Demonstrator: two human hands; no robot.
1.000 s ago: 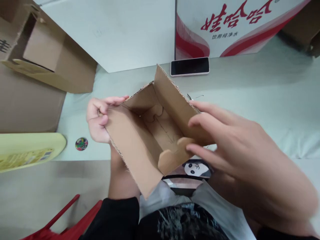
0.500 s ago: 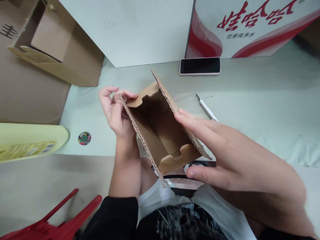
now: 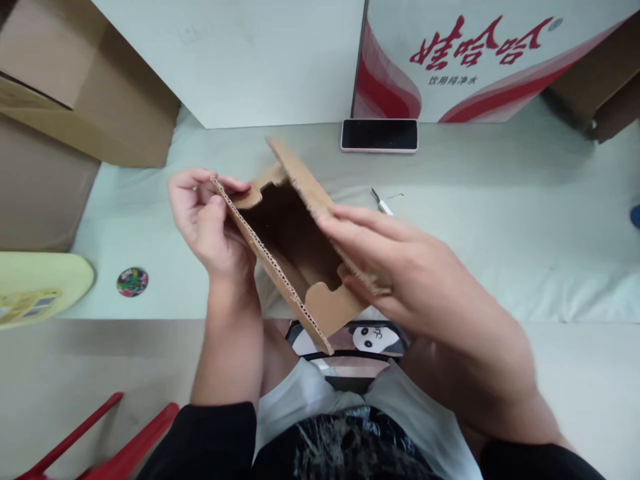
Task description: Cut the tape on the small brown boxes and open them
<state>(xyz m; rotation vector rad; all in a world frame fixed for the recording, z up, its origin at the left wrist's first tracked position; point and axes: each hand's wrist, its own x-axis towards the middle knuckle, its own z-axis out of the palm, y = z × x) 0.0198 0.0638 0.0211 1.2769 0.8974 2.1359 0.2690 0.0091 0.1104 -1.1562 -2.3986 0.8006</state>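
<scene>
A small brown corrugated cardboard box (image 3: 295, 253) is held up between both hands over my lap, its open end facing me and its flaps loose. My left hand (image 3: 207, 223) pinches the box's left wall near the far flap, thumb and fingers closed on the edge. My right hand (image 3: 400, 273) lies along the right wall, fingers stretched forward and pressed on the cardboard, thumb under the near flap.
A black phone (image 3: 379, 135) lies at the table's far side before a red-and-white printed carton (image 3: 475, 60). A thin white tool (image 3: 383, 203) lies beyond my right hand. Large brown boxes (image 3: 75, 100) stand at left, with a round sticker (image 3: 133, 281) and a yellow board (image 3: 35, 287). Red bars (image 3: 100, 440) show at bottom left.
The box has been squeezed narrower and turned, its walls closing together. My right hand moved from the near flap up onto the right wall. My left hand shifted its pinch on the left edge.
</scene>
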